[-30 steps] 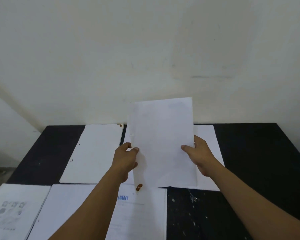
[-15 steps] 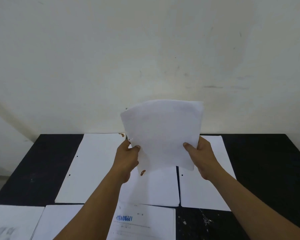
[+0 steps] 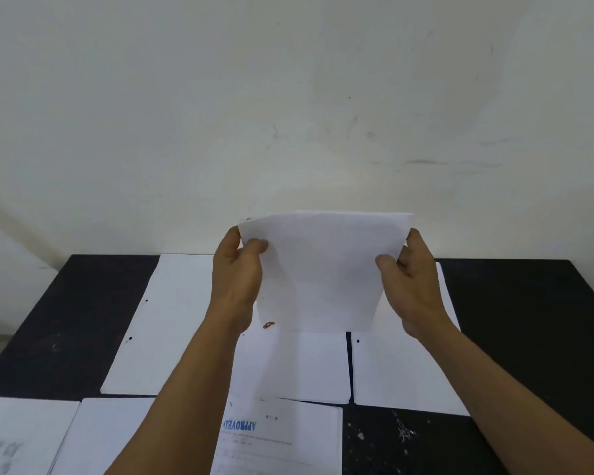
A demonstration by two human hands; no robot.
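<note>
Roughly upright sheet (image 3: 323,269), short edge uppermost.

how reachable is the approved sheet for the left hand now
Probably not yet: the left hand and right hand both grip the raised sheet. The approved sheet lies uncovered close by, so it looks reachable once freed.

A: What is different now?
B: The sheet (image 3: 323,269) was upright; now its top leans away toward the wall (image 3: 288,97). The left hand (image 3: 237,279) and right hand (image 3: 412,282) have climbed from its lower sides to near the top corners.
</note>
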